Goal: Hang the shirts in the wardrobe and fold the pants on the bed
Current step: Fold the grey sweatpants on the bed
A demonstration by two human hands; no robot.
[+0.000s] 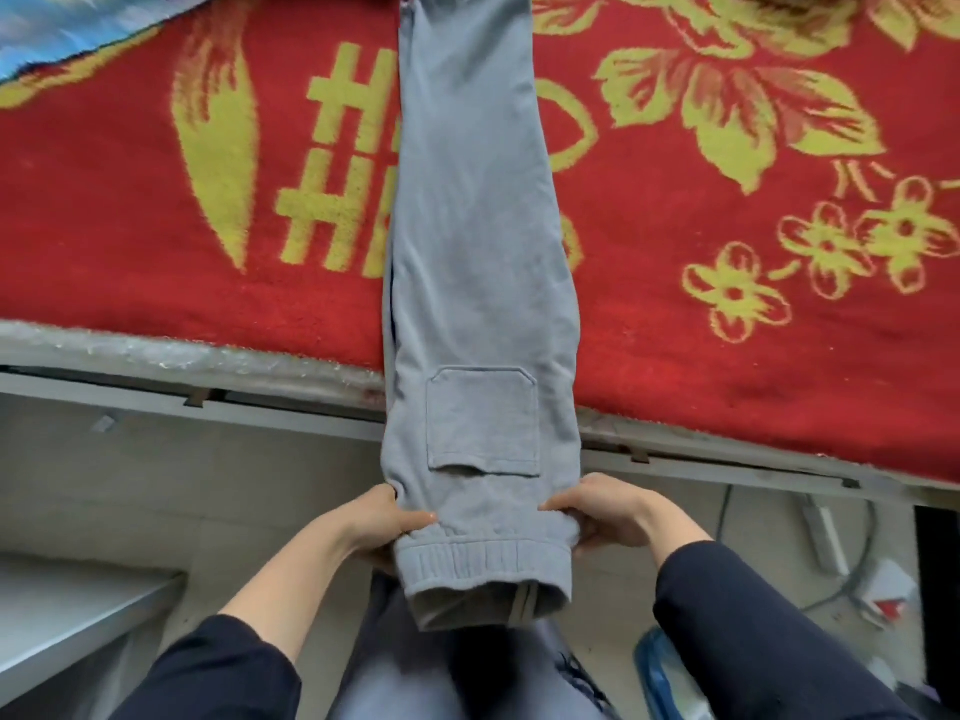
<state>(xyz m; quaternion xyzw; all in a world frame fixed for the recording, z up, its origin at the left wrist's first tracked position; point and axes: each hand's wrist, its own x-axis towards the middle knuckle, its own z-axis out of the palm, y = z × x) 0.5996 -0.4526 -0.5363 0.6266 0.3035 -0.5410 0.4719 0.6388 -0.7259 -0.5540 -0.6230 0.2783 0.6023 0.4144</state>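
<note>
Grey pants (478, 226) lie lengthwise across the bed, legs stacked into 1 narrow strip. The far end runs out of the top of the view. The near end overhangs the bed edge.

Ribbed elastic band (483, 556) at the near end, held clear of the mattress. 1 patch pocket (483, 418) sits just above it, at the bed edge.

Left hand (387, 522) pinches the left side of the pants just above the band, thumb on top, fingers curled under. Right hand (597, 517) grips the right side the same way. The hands are apart, with the width of the garment between them. Dark sleeves on both arms.

Red blanket (727, 356) covers the bed, with yellow flowers and leaves. A large yellow character (337, 168) is woven into it left of the pants. The pants cover part of it, so it cannot be read whole.

Grey bed frame (208, 397) shows below the blanket. A white power strip (826, 537) with its cable lies on the floor at the right.
</note>
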